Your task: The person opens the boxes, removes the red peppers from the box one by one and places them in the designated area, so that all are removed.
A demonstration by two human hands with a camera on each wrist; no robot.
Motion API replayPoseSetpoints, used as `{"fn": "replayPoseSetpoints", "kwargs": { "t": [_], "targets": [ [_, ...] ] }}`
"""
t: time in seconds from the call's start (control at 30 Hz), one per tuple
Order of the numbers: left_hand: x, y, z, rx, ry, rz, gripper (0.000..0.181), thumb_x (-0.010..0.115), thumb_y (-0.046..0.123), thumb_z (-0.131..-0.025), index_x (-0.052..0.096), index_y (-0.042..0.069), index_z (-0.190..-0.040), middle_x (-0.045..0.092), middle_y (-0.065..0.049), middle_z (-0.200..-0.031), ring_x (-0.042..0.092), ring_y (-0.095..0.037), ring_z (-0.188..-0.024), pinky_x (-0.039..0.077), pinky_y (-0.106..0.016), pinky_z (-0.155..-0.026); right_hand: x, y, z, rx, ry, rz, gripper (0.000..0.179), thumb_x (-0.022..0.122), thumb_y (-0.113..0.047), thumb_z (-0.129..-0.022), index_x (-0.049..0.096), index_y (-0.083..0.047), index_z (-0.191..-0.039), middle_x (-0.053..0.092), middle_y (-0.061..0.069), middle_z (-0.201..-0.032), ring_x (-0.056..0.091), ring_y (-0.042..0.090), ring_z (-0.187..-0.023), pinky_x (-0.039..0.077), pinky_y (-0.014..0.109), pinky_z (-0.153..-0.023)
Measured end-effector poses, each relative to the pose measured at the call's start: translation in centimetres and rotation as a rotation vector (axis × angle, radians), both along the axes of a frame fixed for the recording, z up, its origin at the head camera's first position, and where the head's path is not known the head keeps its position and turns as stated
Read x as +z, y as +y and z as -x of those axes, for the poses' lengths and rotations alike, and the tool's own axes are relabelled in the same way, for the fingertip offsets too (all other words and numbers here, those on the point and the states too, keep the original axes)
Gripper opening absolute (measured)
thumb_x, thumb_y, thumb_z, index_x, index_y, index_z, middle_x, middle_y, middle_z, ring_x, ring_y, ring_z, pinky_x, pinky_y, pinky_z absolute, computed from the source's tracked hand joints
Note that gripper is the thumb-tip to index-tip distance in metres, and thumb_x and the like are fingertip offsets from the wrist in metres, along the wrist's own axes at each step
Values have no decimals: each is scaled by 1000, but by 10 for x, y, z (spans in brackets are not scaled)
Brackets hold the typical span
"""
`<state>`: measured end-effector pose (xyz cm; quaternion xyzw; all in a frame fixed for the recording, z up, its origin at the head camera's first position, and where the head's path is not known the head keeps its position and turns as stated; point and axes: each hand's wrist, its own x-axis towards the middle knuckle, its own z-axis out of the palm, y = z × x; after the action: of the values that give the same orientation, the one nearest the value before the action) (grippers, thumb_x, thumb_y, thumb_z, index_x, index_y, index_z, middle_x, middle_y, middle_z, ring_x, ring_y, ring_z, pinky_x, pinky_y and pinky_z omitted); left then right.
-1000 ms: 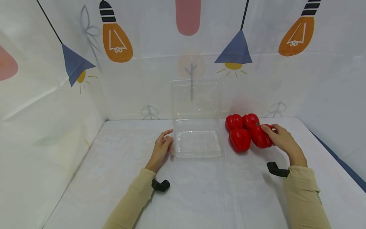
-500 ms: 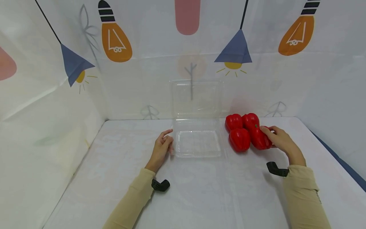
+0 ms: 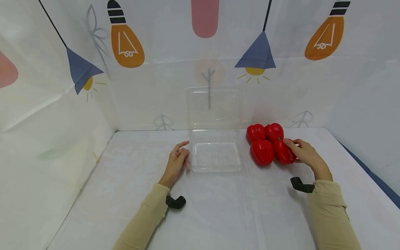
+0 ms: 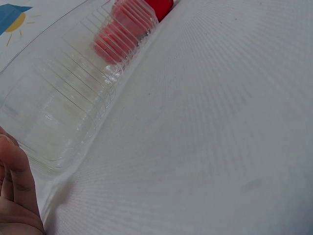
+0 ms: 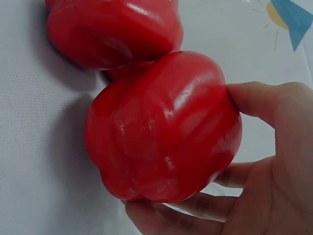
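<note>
Four-lobed and glossy, a red bell pepper (image 5: 164,129) is held in my right hand (image 3: 307,156), thumb on one side and fingers curled under the other. The same pepper (image 3: 283,152) sits front right in a tight cluster with several like it. My left hand (image 3: 177,161) lies at the left side of a clear plastic clamshell box (image 3: 215,170), index finger extended and the others loosely bent. In the left wrist view its fingers (image 4: 17,164) are right beside the box wall (image 4: 58,152); whether they press on it I cannot tell.
The box's raised lid (image 3: 215,107) leans toward the patterned backdrop (image 3: 168,93). Other red bell peppers (image 3: 261,152) stand just right of the box. A white cloth (image 3: 215,208) covers the table.
My right hand has shifted slightly left and toward me, bringing the held pepper lower and closer to the front pepper. The left hand and box stay put.
</note>
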<state>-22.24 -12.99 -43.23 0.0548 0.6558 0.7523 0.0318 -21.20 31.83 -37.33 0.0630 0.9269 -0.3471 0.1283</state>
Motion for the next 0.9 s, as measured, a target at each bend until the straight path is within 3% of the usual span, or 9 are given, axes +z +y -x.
{"fn": "replayPoseSetpoints", "kwargs": {
  "t": [0.4,0.9],
  "targets": [
    [0,0,1,-8,6,19,43,47,6,-97,40,0,-139,47,3,-64,45,-8,-49,40,-19,-49,-2,1,1,1,-18,6,90,28,-64,-93,19,13,-141,34,35,-134,44,46,-114,55,43,-82],
    [1,1,1,-8,14,-18,43,46,3,-97,38,-3,-139,47,3,-63,46,-7,-48,41,-19,-48,-6,2,4,-14,-65,18,94,27,-66,-91,17,13,-141,31,36,-137,40,48,-119,54,45,-85]
  ]
}}
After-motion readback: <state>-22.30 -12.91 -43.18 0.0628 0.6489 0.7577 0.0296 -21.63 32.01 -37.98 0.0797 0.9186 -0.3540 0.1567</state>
